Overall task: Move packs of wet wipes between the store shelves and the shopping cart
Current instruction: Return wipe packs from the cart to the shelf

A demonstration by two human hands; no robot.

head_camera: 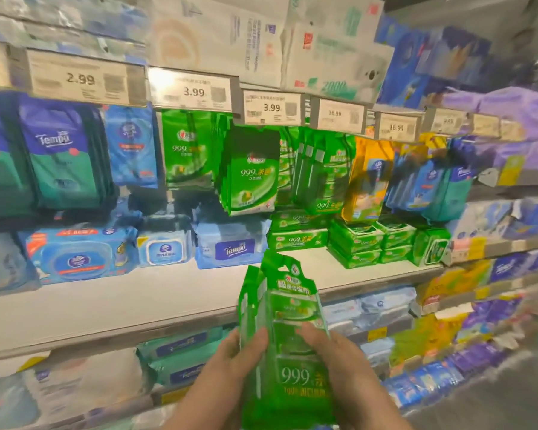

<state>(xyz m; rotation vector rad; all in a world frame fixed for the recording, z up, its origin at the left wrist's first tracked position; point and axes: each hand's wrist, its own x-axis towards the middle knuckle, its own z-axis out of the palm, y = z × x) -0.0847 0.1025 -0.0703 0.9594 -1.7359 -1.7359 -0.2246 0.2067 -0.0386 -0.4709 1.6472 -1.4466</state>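
Observation:
A tall green multipack of "999" wet wipes (288,308) stands upright in front of me, below the grey shelf board (137,302). My left hand (227,364) grips its left side with fingers curled onto the front. My right hand (342,364) holds its right side, thumb laid across the front. More green "999" packs (250,178) hang from hooks under the 3.99 price tags, and flat green packs (297,238) lie stacked on the shelf beneath them. No shopping cart is in view.
Blue Tempo packs (59,156) hang at the left, blue lidded wipe packs (81,252) lie below them. A yellow pack (368,181) and blue packs (429,187) hang at the right. Cartons fill the top shelf (261,38). Lower shelves hold more packs.

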